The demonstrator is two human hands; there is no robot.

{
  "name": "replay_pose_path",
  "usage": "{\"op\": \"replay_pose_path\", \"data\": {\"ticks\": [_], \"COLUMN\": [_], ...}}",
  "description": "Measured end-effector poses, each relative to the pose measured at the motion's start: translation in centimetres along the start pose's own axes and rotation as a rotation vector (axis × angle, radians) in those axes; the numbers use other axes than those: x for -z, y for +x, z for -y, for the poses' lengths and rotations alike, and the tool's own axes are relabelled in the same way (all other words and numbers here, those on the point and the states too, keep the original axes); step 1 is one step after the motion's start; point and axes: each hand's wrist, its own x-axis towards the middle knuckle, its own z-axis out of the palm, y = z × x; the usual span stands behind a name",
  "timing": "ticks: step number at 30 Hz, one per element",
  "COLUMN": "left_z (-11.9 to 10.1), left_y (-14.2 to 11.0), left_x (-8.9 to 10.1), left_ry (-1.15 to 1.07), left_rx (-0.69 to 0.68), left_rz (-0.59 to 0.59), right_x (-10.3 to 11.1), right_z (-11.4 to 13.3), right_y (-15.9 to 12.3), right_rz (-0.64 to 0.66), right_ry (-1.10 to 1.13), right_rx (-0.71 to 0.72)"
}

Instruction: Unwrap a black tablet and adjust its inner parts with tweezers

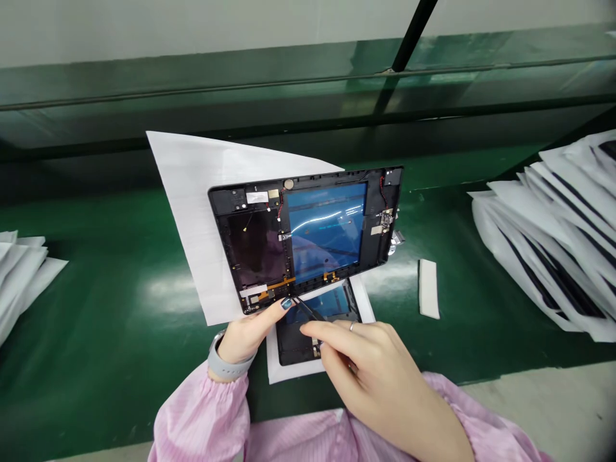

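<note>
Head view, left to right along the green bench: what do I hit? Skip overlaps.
Pile of white sheets → raised open tablet → small white block → stack of white-wrapped dark panels.

No readable text, labels, brands, numbers or signs anywhere in view.

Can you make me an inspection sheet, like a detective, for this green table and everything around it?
Surface: green table, shiny in places.
Job's things: opened tablet, held tilted; second opened device, partly hidden, lying on white backing.
Clutter: large white sheet behind the tablet; white pad; right stack and left stack, both with white sheets.
Hands: left hand grips the tablet's lower edge; right hand holds a dark tweezer-like tool.
Cables: red wire and orange flat cable inside the tablet.
Surroundings: dark post behind the table.
</note>
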Motion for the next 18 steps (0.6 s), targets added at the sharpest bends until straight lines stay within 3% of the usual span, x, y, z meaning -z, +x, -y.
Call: {"op": "replay_pose_path", "data": {"ticks": [4, 9, 18], "left_z": [-0.7, -1.5, -1.3], "left_y": [-0.1, -0.2, 0.2], "left_x": [-0.1, -0.7, -0.6], "left_ry": [0.033, 0.213, 0.331], "left_rx": [0.025, -0.117, -0.157], "left_rz": [0.018, 0.105, 0.085], "right_x": [0.2, 0.3, 0.1], "right_z": [0.5, 1.3, 1.7], "right_y": [0.0, 0.2, 0.2], "right_rz": [0.022, -0.007, -0.068], "right_ry": [-0.092, -0.260, -0.390], "right_rx": [-0.007, 0.039, 0.087]}}
